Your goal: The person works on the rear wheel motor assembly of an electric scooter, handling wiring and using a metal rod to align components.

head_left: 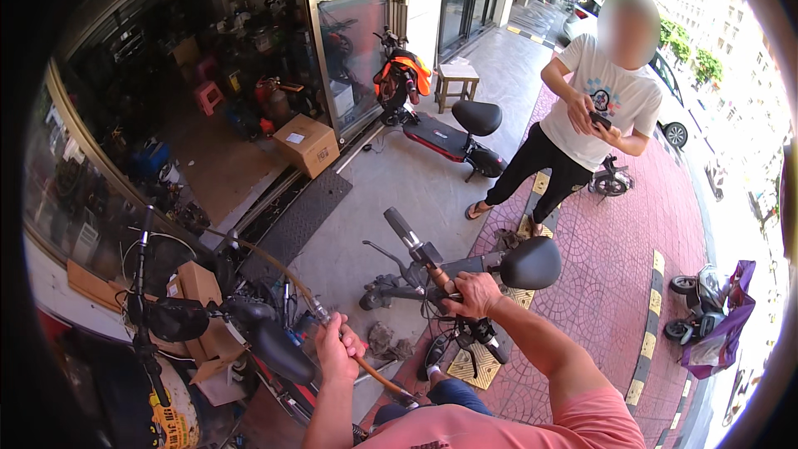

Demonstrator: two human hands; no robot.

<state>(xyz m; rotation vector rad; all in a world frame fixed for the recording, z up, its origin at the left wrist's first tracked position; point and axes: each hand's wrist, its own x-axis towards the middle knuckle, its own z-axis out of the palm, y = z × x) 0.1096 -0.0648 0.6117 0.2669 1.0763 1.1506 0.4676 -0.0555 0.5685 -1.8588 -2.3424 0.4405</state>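
Observation:
My left hand is closed round a brown hose, near a metal fitting that sticks out above my fingers. Below my hand the hose runs on toward my lap. My right hand grips the middle of the handlebar of an electric scooter standing in front of me. One rubber grip points up and away. Behind the bar is the scooter's black seat. Cables and a brake lever hang round the bar, and my arm and hand hide part of the stem.
A person in a white shirt stands ahead, holding a phone. Another scooter and a stool stand by the shop front. A cardboard box sits at the doorway. Parked bikes and boxes crowd my left.

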